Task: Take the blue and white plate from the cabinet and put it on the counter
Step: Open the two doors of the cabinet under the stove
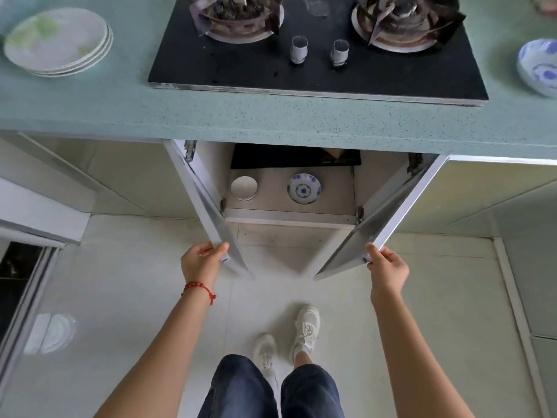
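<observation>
Left hand (202, 258) grips left door (208, 203) edge, right hand (387, 267) grips right door (382, 218) edge; blue-white plate (303, 188) inside cabinet (289, 220), beside small white dish (244, 188).

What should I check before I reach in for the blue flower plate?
1. Both cabinet doors open: ok, left hand holds the left door, right hand the right door.
2. Blue and white plate in sight: ok, flat on the shelf.
3. Nothing stacked on it: ok; the plain dish sits apart.
4. A hand free to grab: not ok.
5. Bare counter space: ok.
</observation>
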The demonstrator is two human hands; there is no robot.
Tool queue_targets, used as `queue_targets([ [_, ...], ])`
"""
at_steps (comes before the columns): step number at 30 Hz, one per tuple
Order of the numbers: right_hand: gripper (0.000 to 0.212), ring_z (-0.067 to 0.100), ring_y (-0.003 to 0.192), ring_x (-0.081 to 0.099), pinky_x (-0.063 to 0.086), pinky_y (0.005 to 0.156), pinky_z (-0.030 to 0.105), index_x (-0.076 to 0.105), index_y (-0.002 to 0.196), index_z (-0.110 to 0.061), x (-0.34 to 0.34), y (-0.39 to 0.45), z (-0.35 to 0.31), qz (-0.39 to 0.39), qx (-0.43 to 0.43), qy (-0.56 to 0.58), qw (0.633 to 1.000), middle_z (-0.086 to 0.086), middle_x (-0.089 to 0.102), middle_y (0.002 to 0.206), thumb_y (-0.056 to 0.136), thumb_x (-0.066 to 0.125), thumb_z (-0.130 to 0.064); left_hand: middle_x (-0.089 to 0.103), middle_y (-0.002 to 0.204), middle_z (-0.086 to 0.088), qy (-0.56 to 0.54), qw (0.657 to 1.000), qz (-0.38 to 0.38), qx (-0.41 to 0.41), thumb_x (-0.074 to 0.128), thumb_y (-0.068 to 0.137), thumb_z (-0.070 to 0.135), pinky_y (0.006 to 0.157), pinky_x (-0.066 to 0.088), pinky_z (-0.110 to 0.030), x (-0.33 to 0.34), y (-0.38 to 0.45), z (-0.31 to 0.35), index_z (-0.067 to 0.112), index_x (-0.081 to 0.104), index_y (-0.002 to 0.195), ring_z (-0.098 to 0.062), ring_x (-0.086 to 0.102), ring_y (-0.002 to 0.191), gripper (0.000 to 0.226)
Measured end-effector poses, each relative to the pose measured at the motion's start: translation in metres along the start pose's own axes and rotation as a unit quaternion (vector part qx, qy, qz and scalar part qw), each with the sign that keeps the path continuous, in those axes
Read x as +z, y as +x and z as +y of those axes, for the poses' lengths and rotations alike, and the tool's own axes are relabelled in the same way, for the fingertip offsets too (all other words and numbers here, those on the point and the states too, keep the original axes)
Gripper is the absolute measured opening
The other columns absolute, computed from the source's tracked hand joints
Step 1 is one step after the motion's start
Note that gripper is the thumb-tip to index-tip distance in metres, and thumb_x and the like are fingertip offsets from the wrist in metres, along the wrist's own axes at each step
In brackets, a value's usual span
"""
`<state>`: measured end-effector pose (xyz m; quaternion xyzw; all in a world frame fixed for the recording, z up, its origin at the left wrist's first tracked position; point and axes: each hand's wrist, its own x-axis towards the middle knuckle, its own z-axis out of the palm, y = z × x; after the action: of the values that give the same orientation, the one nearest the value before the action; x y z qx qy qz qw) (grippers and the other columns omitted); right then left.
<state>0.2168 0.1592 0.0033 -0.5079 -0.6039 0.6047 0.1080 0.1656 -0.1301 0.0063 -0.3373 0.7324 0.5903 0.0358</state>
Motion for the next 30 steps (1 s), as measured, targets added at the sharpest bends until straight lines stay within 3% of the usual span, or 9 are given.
queue_targets([
  [4, 0.012, 0.010, 0.051, 0.048, 0.039, 0.057, 0.022, 0.062, 0.080, -0.007, -0.021, -0.001, 0.004, 0.015, 0.005, -0.005, 1.000, 0.005, 0.057, 0.064, 0.075, 0.069, -0.015, 0.061, 0.063, -0.007, -0.005, 1.000, 0.017, 0.006, 0.072, 0.073, 0.008, 0.043, 0.041, -0.003, -0.021, 0.001, -0.007, -0.001, 0.065, 0.080, 0.006, 0.052, 0.039, 0.013],
  [10, 0.018, 0.010, 0.054, 0.051, 0.041, 0.061, 0.024, 0.066, 0.086, -0.006, -0.051, 0.001, 0.015, 0.042, -0.004, -0.013, 0.999, 0.002, 0.059, 0.060, 0.074, 0.071, -0.019, 0.066, 0.067, -0.013, 0.039, 0.997, 0.069, 0.003, 0.070, 0.072, 0.017, 0.053, 0.041, -0.018, -0.056, 0.006, -0.019, -0.001, 0.069, 0.079, -0.006, 0.053, 0.053, 0.018],
  [14, 0.015, 0.011, 0.051, 0.045, 0.038, 0.053, 0.024, 0.066, 0.082, -0.010, -0.073, 0.008, 0.019, 0.069, -0.011, -0.018, 0.997, 0.000, 0.059, 0.059, 0.073, 0.070, -0.021, 0.060, 0.039, 0.012, 0.078, 0.993, 0.084, 0.023, 0.067, 0.074, 0.020, 0.050, 0.039, -0.013, -0.082, 0.014, -0.021, 0.004, 0.070, 0.071, -0.002, 0.050, 0.048, 0.016],
  [18, 0.013, 0.009, 0.045, 0.046, 0.038, 0.036, 0.010, 0.067, 0.083, -0.013, -0.098, 0.012, 0.021, 0.097, -0.004, 0.012, 0.995, -0.001, 0.058, 0.060, 0.072, 0.069, -0.020, 0.055, 0.037, 0.031, 0.110, 0.989, 0.094, 0.042, 0.066, 0.076, 0.019, 0.051, 0.038, -0.012, -0.098, 0.020, -0.026, 0.005, 0.070, 0.074, -0.007, 0.050, 0.051, 0.015],
  [21, 0.020, -0.001, 0.036, 0.052, 0.041, 0.039, 0.004, 0.068, 0.093, -0.006, -0.112, 0.014, 0.022, 0.096, -0.002, 0.041, 0.995, 0.000, 0.057, 0.061, 0.073, 0.067, -0.013, 0.054, 0.037, 0.033, 0.135, 0.984, 0.101, 0.058, 0.064, 0.077, 0.016, 0.053, 0.041, -0.011, -0.099, 0.021, -0.029, 0.006, 0.070, 0.079, -0.014, 0.053, 0.057, 0.013],
  [24, 0.026, 0.000, 0.042, 0.056, 0.044, 0.043, 0.004, 0.067, 0.098, -0.004, -0.119, 0.013, 0.024, 0.093, 0.001, 0.058, 0.994, -0.002, 0.058, 0.064, 0.073, 0.064, -0.007, 0.074, 0.067, -0.001, 0.158, 0.975, 0.138, 0.073, 0.060, 0.076, 0.006, 0.067, 0.044, -0.029, -0.096, 0.009, -0.028, 0.001, 0.070, 0.084, -0.031, 0.058, 0.074, 0.014],
  [26, 0.027, 0.002, 0.047, 0.054, 0.046, 0.047, 0.008, 0.067, 0.099, -0.004, -0.122, 0.008, 0.026, 0.103, 0.003, 0.057, 0.993, -0.002, 0.058, 0.064, 0.073, 0.061, -0.004, 0.066, 0.101, -0.028, 0.196, 0.963, 0.161, 0.085, 0.055, 0.077, -0.002, 0.078, 0.047, -0.042, -0.093, -0.003, -0.029, -0.003, 0.066, 0.097, -0.042, 0.058, 0.090, 0.023],
  [28, 0.030, 0.002, 0.049, 0.055, 0.050, 0.058, 0.021, 0.062, 0.105, -0.004, -0.123, -0.001, 0.030, 0.113, 0.008, 0.049, 0.992, 0.004, 0.061, 0.069, 0.076, 0.058, -0.005, 0.053, 0.118, -0.033, 0.222, 0.955, 0.164, 0.110, 0.058, 0.077, -0.004, 0.087, 0.044, -0.048, -0.088, -0.022, -0.029, -0.006, 0.058, 0.110, -0.045, 0.051, 0.107, 0.033],
  [30, 0.037, 0.014, 0.064, 0.062, 0.051, 0.074, 0.032, 0.055, 0.116, -0.005, -0.122, -0.015, 0.035, 0.101, 0.010, 0.017, 0.995, 0.013, 0.066, 0.089, 0.080, 0.058, -0.011, 0.050, 0.124, -0.034, 0.244, 0.947, 0.123, 0.169, 0.063, 0.077, -0.003, 0.095, 0.039, -0.050, -0.076, -0.047, -0.029, -0.008, 0.052, 0.117, -0.044, 0.045, 0.116, 0.042],
])
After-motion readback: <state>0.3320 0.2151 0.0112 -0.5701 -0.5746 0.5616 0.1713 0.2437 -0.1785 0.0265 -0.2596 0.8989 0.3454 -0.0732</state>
